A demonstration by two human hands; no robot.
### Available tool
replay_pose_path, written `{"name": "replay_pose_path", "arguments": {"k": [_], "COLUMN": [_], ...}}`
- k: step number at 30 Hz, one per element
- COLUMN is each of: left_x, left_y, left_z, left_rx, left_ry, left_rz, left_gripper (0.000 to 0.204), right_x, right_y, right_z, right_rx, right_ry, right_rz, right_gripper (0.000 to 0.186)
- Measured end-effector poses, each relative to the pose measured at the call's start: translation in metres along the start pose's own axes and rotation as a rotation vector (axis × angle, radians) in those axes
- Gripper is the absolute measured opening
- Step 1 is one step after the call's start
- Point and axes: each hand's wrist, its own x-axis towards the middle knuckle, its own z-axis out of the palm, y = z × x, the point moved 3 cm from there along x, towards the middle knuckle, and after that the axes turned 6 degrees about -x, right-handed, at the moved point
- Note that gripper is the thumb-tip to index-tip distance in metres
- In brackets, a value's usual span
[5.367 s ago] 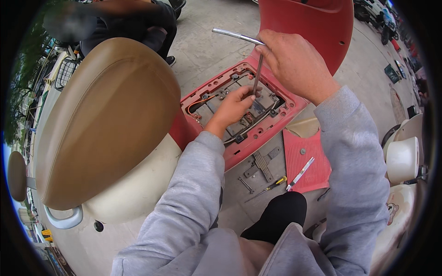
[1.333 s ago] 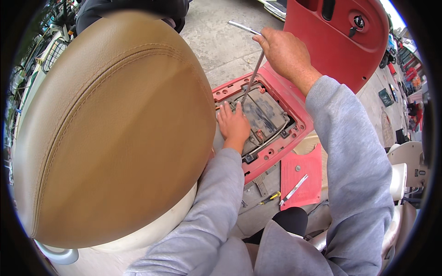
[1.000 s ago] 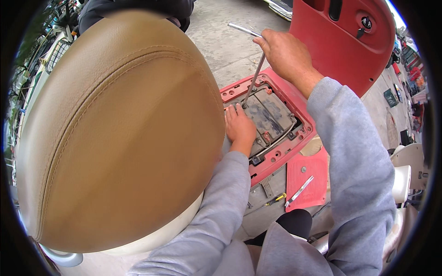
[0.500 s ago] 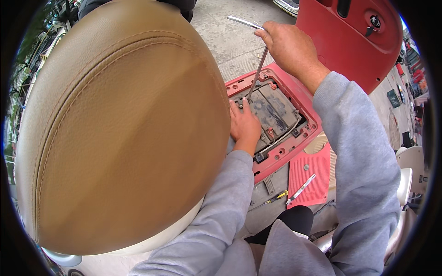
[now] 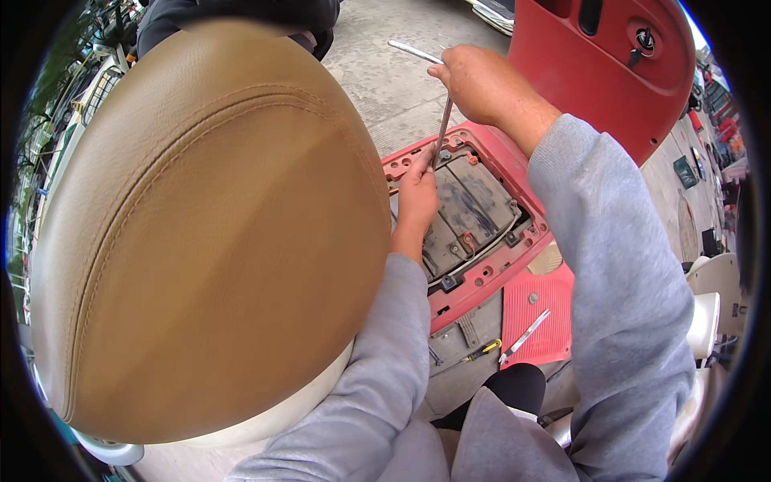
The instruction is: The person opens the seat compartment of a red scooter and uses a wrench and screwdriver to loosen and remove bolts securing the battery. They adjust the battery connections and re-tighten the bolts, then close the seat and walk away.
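Observation:
My right hand (image 5: 490, 84) is closed round the crossbar of a metal T-handle wrench (image 5: 443, 132), whose shaft slants down toward the far-left corner of an open battery compartment. Lower on that shaft, the fingers of my left hand (image 5: 416, 201) are closed round it; its tip is partly hidden. Dusty batteries (image 5: 474, 201) with terminals and cables fill the compartment, inside a red plastic frame (image 5: 462, 299). A large tan stitched seat (image 5: 233, 257) covers much of the left side, close to my left forearm.
A red body panel (image 5: 590, 88) with a key in its lock stands at far right. On the near floor lie a red ribbed mat (image 5: 554, 297), a silver metal tool (image 5: 526, 333) and a yellow-black screwdriver (image 5: 483, 349). A person in dark clothing (image 5: 177, 24) is behind the seat.
My left hand has risen from the battery terminal onto the lower shaft of the wrench. My right hand and the crossbar have shifted slightly left and down.

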Motion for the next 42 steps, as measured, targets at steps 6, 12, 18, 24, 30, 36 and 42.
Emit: {"name": "replay_pose_path", "arguments": {"k": [6, 12, 18, 24, 30, 36, 42], "left_x": [0.005, 0.003, -0.001, -0.007, -0.028, -0.035, -0.035], "left_y": [-0.003, 0.005, 0.004, -0.009, -0.016, -0.02, -0.012], "left_z": [-0.004, 0.0, -0.001, -0.026, -0.034, -0.028, -0.024], "left_rx": [-0.066, 0.058, 0.16, 0.35, 0.806, 1.026, 0.735], "left_ry": [-0.03, -0.033, 0.017, 0.411, 0.476, 0.391, 0.473], "left_rz": [-0.052, -0.031, -0.06, 0.018, -0.004, 0.138, 0.17], "left_gripper": [0.043, 0.046, 0.036, 0.031, 0.024, 0.026, 0.028], "right_x": [0.028, 0.009, -0.006, -0.012, -0.014, -0.014, -0.029], "right_y": [-0.029, -0.033, -0.012, -0.013, 0.01, 0.027, 0.008], "right_z": [-0.005, 0.001, -0.002, 0.0, -0.001, -0.035, -0.026], "right_rx": [-0.305, -0.135, -0.086, 0.048, -0.033, 0.028, 0.035], "right_ry": [-0.445, -0.027, 0.253, 0.524, 0.164, 0.34, 0.28], "right_rz": [-0.017, 0.131, -0.257, -0.708, -0.541, -0.316, -0.202], "right_gripper": [0.018, 0.018, 0.024, 0.012, 0.012, 0.019, 0.03]}}
